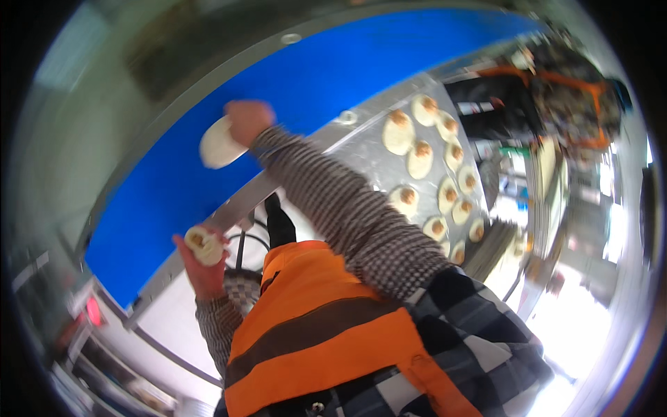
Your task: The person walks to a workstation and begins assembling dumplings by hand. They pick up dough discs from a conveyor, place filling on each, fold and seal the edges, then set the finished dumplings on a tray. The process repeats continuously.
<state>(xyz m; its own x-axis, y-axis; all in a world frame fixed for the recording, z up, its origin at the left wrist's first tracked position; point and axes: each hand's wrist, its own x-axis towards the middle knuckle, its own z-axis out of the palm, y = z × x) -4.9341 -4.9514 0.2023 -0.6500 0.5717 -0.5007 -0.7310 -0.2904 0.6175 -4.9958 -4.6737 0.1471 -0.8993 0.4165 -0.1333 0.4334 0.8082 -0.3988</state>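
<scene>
My left hand (203, 279) is closed around a pale dough piece (210, 256) with brown filling showing on top, near the close edge of the blue conveyor belt (313, 73). My right arm reaches across over the belt. There, my right hand (250, 121), blurred by motion, is closed at the edge of a flat dough round (219, 146). Its fingertips are partly hidden, and I cannot tell whether the round is lifted or touches the belt.
On the right, a metal work surface (372, 149) bears several dough rounds (399, 136) topped with brown filling. Beyond it is another person (577, 97) in dark clothing with orange straps. A metal rail (246, 201) edges the belt on my side.
</scene>
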